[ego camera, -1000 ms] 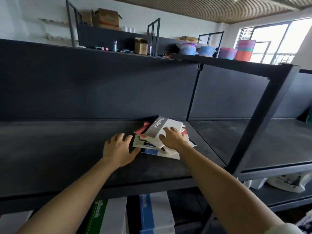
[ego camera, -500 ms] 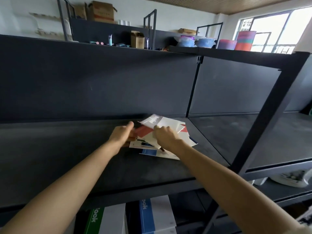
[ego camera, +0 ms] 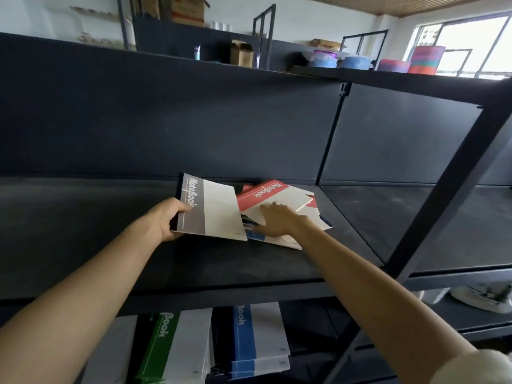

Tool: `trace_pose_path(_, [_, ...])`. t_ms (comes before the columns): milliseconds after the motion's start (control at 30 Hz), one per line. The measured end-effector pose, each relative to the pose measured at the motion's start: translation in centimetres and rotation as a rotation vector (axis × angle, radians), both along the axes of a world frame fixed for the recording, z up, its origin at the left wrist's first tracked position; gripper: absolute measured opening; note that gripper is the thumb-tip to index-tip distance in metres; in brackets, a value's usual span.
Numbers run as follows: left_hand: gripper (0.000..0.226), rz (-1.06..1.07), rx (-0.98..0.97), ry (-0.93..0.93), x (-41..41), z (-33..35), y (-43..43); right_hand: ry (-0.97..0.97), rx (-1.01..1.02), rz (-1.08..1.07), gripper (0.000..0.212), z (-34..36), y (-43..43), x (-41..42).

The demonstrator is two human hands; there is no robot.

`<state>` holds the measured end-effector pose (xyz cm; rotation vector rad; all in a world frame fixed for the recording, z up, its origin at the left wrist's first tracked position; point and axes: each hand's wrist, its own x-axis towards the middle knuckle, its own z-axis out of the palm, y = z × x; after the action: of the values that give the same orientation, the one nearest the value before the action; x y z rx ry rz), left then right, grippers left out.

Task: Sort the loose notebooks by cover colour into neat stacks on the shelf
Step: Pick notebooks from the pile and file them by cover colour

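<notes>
Stockroom or shop back rm. Long dark metal shelving [ego camera: 415, 167] in open bays, more racks behind. Cardboard boxes [ego camera: 188, 9] on top, one open. Stacked plastic tubs [ego camera: 354, 62], blue, pink & orange, nr window [ego camera: 465, 42]. Lower level: same-brand notebooks in bulk, green-band stack [ego camera: 171, 345] & blue-band stack [ego camera: 257, 339], many copies each.

The dark shelf [ego camera: 105, 239] carries a loose pile of notebooks [ego camera: 285, 198] toward its back edge, near the upright [ego camera: 331, 137] at its right end, with a red-striped one uppermost. Beneath it, a green-striped stack [ego camera: 171, 347] sits beside a blue-striped stack [ego camera: 249, 336].
</notes>
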<state>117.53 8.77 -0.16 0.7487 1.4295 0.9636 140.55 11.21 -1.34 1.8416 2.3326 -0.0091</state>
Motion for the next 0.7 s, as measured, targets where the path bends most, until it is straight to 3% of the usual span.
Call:
trace_pose_path(133, [0.032,0.059,0.003,-0.013,-2.1,-0.4,-1.4,-0.088,0.091,0.071,0.029,1.2,-0.6,-0.7])
trace_pose_path(233, [0.022,0.086,0.007,-0.032,-2.0,-0.4,-2.6,-0.051,0.198,-0.02,0.033,2.4,-0.2,-0.2])
trace_pose_path(333, [0.019,0.123,0.011,-0.133,-1.1,-0.9,-2.8,0.168,0.27,-0.071,0.036,2.8,-0.4,-0.4])
trace_pose_path(433, [0.008,0.112,0.019,-0.157,0.4,-1.0,-2.6,0.347,0.141,0.043,0.043,2.6,-2.7,-1.3])
trace_pose_path(500, [0.025,0.089,0.021,-0.098,1.4,-1.3,-2.5,0.403,-0.024,0.157,0.039,2.1,-4.7,-1.3])
trace_pose_path(567, [0.028,0.047,0.019,-0.014,2.1,-1.4,-2.7,0.478,-0.126,0.231,0.034,1.6,-5.5,-1.1])
trace_pose_path(633, [0.031,-0.001,0.028,0.017,2.5,-1.3,-2.9,0.575,-0.166,0.202,0.032,1.5,-5.4,-0.9])
trace_pose_path(700, [0.036,-0.002,0.04,0.033,2.6,-1.0,-3.1,0.661,-0.062,0.077,0.036,1.5,-4.1,-0.7])
